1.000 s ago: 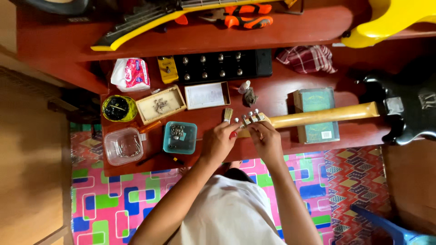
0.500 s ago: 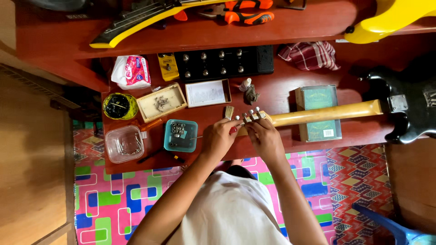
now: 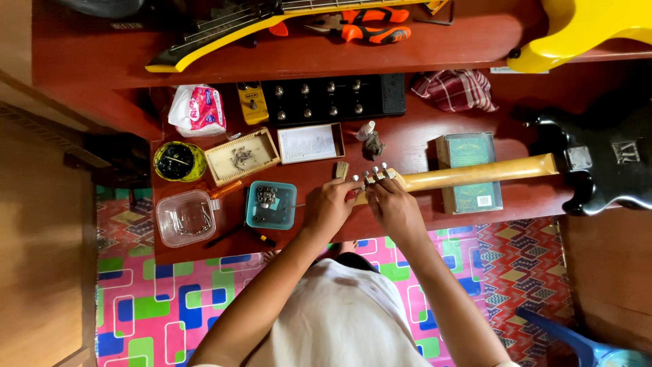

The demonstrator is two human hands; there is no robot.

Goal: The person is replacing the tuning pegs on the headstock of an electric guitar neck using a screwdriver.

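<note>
A black electric guitar (image 3: 604, 166) lies across the red wooden bench, its pale maple neck (image 3: 475, 178) pointing left and resting on a green box (image 3: 470, 173). Both my hands are at the headstock (image 3: 373, 178), where silver tuner pegs stick up. My left hand (image 3: 331, 207) pinches a small red-handled tool against the headstock's left end. My right hand (image 3: 392, 207) grips the headstock from the near side, fingers among the pegs.
On the bench's left part are a teal tray of parts (image 3: 270, 204), a clear plastic tub (image 3: 185, 217), a wooden box of screws (image 3: 242, 156), a yellow-rimmed round tin (image 3: 178, 161) and a white card (image 3: 309, 143). A black pedalboard (image 3: 333, 98) and orange pliers (image 3: 370, 24) lie farther back.
Both hands stay at the headstock with only small finger shifts. The view has drifted slightly.
</note>
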